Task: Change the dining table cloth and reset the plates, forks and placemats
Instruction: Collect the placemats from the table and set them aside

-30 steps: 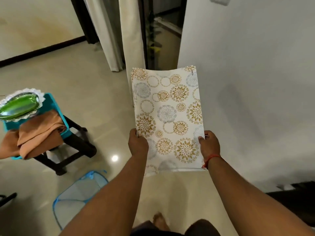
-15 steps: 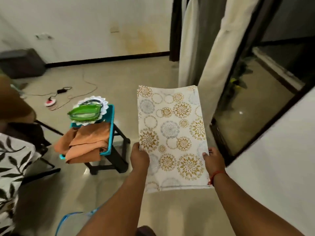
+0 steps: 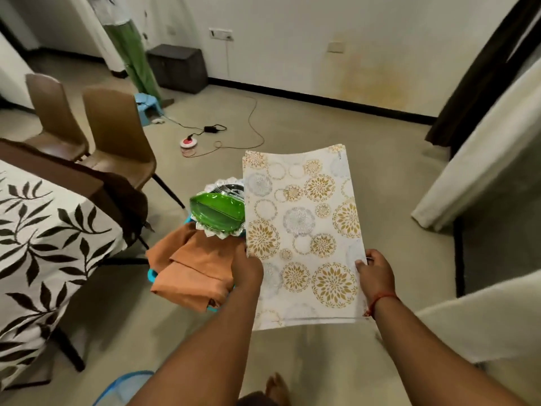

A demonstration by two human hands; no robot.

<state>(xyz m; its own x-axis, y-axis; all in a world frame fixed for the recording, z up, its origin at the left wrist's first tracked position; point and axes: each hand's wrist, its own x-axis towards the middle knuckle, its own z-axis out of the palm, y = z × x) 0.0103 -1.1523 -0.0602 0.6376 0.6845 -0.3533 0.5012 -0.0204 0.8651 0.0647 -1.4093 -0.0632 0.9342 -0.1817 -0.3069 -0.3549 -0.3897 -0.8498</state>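
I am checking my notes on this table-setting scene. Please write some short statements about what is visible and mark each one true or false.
1. Both hands hold the patterned placemats. True: the left hand and the right hand each take a side edge of the placemats.
2. The green plate lies on the dining table. False: the green plate rests on the blue stool, beside the orange cloth.
3. The dining table carries a leaf-print cloth. True: the leaf-print cloth covers it.
4. The two brown chairs lie tipped over. False: the brown chairs stand upright.
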